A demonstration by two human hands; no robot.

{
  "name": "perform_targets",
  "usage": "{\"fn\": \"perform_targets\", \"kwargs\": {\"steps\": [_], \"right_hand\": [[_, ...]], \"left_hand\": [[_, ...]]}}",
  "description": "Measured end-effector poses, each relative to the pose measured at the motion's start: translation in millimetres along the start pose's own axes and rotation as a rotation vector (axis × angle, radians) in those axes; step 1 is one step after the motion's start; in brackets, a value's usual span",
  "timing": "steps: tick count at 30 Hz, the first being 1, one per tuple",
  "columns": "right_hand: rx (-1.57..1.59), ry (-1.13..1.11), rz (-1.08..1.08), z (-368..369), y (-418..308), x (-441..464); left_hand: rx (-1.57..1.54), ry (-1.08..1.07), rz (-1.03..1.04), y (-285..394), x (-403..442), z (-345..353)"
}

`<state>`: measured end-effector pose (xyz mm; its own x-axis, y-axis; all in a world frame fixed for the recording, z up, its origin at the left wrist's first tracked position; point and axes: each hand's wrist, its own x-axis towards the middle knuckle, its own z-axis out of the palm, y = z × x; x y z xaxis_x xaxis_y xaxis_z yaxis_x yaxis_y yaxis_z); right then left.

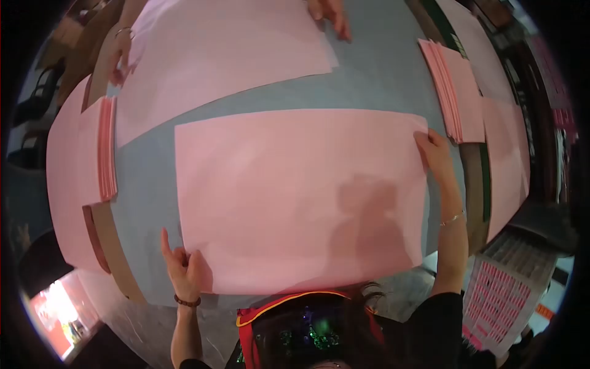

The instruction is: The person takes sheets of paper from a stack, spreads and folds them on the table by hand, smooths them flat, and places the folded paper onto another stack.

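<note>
A large pink sheet (pixel 301 197) lies in front of me over the grey-blue table surface (pixel 141 184). At its upper right corner, my right hand (pixel 435 150) pinches the edge between thumb and fingers. My left hand (pixel 181 270) is at the lower left corner, thumb and curled fingers closed on the edge, with the index finger stretched out beyond it. A shadow falls across the sheet's lower right part.
Across the table, a co-worker's hands (pixel 332 15) are at another large pink sheet (pixel 221 55). Folded pink stacks stand at the left (pixel 106 150) and right (pixel 452 92). A white rack with pink items (pixel 501 289) is at the lower right.
</note>
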<state>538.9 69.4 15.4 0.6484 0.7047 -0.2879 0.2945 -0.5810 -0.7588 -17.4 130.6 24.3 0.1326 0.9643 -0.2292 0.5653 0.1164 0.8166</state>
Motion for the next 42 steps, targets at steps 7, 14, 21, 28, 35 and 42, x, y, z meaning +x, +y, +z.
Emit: {"fn": "perform_targets", "kwargs": {"steps": [7, 14, 21, 28, 35, 42], "right_hand": [[0.213, 0.042, -0.015, -8, -7, -37], [0.323, 0.017, 0.170, -18, 6, -119], [0.353, -0.006, 0.279, -18, 50, -212], [0.385, 0.078, 0.306, -19, 88, -267], [0.549, 0.114, 0.270, -14, 107, -275], [0.564, 0.116, 0.204, -13, 110, -273]], "left_hand": [[-0.045, 0.064, 0.032, 1, 1, 8], [-0.008, 0.073, 0.006, 2, 1, 10], [-0.010, 0.058, 0.016, 4, 2, 8], [-0.023, 0.048, 0.009, 0, 2, 9], [0.008, 0.059, 0.055, 2, 0, 11], [0.000, 0.044, 0.067, 1, -1, 12]]}}
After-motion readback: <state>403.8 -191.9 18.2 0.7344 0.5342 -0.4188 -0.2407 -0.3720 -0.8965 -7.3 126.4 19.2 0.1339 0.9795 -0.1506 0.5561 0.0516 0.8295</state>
